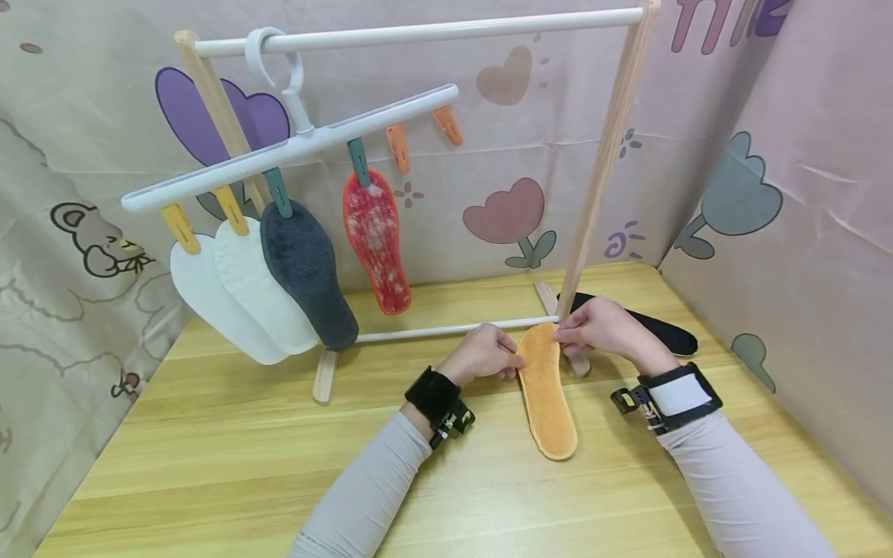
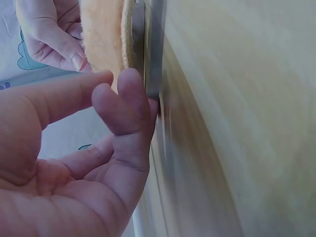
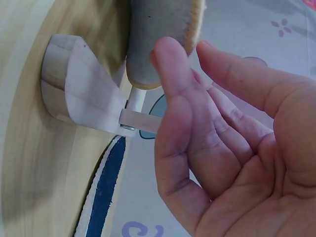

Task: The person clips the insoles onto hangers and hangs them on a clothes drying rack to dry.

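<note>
Both hands are pinching the far end of the orange insole [image 1: 546, 387], the left hand [image 1: 483, 353] at its left edge and the right hand [image 1: 603, 325] at its right edge, fingers curled onto it. The insole is lying flat on the wooden table [image 1: 209, 449], its tip just beside the foot of the drying rack [image 1: 600, 178]. A black insole [image 1: 663, 329] is lying behind the right hand, and four more insoles are hanging from the clip hanger [image 1: 293, 147]: two white, one dark grey [image 1: 307, 271] and one red [image 1: 377, 240].

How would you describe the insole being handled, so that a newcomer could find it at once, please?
Start at the wooden drying rack on the table. In front of its lower rail lies the orange insole, with the left hand and right hand pinching its far end. It alone is orange and fuzzy; the black insole lies behind the rack's foot.
</note>
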`<control>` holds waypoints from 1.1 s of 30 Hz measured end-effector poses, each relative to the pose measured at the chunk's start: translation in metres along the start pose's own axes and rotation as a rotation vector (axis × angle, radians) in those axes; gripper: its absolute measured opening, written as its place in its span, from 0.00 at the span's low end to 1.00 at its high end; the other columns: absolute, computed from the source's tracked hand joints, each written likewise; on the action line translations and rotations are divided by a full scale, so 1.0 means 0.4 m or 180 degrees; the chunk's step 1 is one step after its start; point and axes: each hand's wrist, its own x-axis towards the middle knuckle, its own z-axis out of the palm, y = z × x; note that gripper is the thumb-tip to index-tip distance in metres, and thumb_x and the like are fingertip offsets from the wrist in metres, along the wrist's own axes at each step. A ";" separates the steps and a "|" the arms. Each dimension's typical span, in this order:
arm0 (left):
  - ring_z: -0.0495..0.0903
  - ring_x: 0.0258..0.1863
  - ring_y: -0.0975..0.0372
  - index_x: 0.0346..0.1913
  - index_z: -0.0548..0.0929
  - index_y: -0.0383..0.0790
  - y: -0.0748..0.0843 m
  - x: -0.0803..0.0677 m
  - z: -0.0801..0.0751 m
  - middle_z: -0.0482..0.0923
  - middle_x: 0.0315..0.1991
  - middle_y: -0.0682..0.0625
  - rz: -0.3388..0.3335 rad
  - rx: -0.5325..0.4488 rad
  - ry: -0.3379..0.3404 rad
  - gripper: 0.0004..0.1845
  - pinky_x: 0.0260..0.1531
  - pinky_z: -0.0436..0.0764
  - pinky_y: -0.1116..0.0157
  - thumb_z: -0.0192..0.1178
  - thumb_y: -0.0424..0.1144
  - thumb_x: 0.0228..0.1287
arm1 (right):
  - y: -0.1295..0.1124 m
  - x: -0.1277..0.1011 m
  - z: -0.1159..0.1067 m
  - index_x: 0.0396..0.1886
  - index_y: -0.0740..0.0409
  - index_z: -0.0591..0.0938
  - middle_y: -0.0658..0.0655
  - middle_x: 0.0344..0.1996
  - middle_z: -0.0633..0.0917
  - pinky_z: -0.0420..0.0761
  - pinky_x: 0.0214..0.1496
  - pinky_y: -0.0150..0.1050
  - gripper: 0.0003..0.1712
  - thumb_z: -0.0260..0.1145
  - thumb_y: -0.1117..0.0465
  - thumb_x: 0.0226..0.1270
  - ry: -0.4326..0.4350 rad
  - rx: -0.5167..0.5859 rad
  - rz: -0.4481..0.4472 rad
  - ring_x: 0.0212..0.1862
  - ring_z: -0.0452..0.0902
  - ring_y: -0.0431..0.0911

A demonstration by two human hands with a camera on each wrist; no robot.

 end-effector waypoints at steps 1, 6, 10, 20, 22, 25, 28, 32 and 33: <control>0.85 0.23 0.63 0.41 0.86 0.32 0.001 -0.001 -0.001 0.86 0.24 0.49 0.0001 0.0019 0.0003 0.07 0.25 0.82 0.72 0.74 0.32 0.67 | 0.000 0.001 0.001 0.47 0.73 0.89 0.61 0.32 0.94 0.92 0.41 0.41 0.18 0.74 0.59 0.74 0.0019 0.0028 0.0015 0.35 0.93 0.46; 0.84 0.22 0.65 0.40 0.87 0.33 0.001 -0.001 -0.001 0.86 0.24 0.50 -0.0004 0.0102 0.0104 0.07 0.25 0.84 0.73 0.75 0.32 0.66 | -0.001 0.001 0.004 0.47 0.73 0.90 0.61 0.33 0.94 0.92 0.40 0.39 0.18 0.75 0.59 0.73 0.0076 0.0103 0.0028 0.35 0.94 0.46; 0.85 0.22 0.64 0.39 0.87 0.33 0.003 -0.001 0.001 0.87 0.25 0.49 -0.0059 0.0070 0.0214 0.07 0.27 0.87 0.70 0.77 0.31 0.63 | -0.002 0.001 0.007 0.46 0.72 0.90 0.61 0.33 0.94 0.91 0.39 0.38 0.17 0.76 0.59 0.72 0.0070 0.0163 0.0002 0.34 0.93 0.44; 0.87 0.25 0.63 0.46 0.87 0.34 0.021 -0.013 -0.015 0.89 0.27 0.48 -0.0177 -0.0016 0.0317 0.13 0.35 0.89 0.67 0.78 0.33 0.63 | -0.002 0.005 0.003 0.50 0.73 0.88 0.58 0.35 0.94 0.92 0.42 0.37 0.17 0.74 0.62 0.73 -0.0066 0.0437 0.0038 0.34 0.92 0.41; 0.87 0.24 0.64 0.45 0.87 0.33 0.022 -0.014 -0.017 0.89 0.26 0.48 -0.0174 -0.0039 0.0306 0.13 0.35 0.88 0.67 0.79 0.33 0.62 | -0.002 0.003 0.001 0.50 0.73 0.87 0.58 0.35 0.95 0.92 0.43 0.37 0.17 0.74 0.62 0.73 -0.0092 0.0460 0.0021 0.35 0.92 0.40; 0.85 0.22 0.64 0.42 0.88 0.34 0.023 -0.014 -0.018 0.88 0.24 0.49 -0.0169 -0.0098 0.0268 0.11 0.33 0.88 0.67 0.79 0.33 0.61 | -0.002 0.001 -0.001 0.51 0.73 0.88 0.57 0.37 0.95 0.92 0.44 0.38 0.17 0.74 0.62 0.73 -0.0133 0.0486 -0.0026 0.36 0.92 0.40; 0.84 0.21 0.64 0.39 0.89 0.34 0.021 -0.013 -0.019 0.88 0.23 0.49 -0.0183 -0.0184 0.0225 0.09 0.33 0.88 0.66 0.79 0.32 0.61 | -0.002 -0.001 -0.001 0.51 0.72 0.88 0.57 0.38 0.95 0.92 0.45 0.38 0.17 0.74 0.62 0.73 -0.0156 0.0507 -0.0077 0.37 0.92 0.41; 0.84 0.21 0.64 0.40 0.89 0.33 0.020 -0.013 -0.024 0.88 0.24 0.48 -0.0199 -0.0239 0.0217 0.09 0.33 0.89 0.65 0.78 0.31 0.61 | -0.003 -0.002 -0.001 0.51 0.72 0.88 0.58 0.39 0.95 0.92 0.44 0.38 0.16 0.74 0.62 0.73 -0.0146 0.0544 -0.0096 0.37 0.92 0.41; 0.84 0.21 0.63 0.41 0.88 0.33 0.021 -0.013 -0.025 0.88 0.24 0.48 -0.0194 -0.0271 0.0224 0.09 0.33 0.89 0.65 0.78 0.31 0.61 | -0.003 -0.002 -0.002 0.51 0.72 0.87 0.58 0.39 0.95 0.92 0.44 0.38 0.16 0.74 0.62 0.73 -0.0142 0.0547 -0.0101 0.37 0.92 0.41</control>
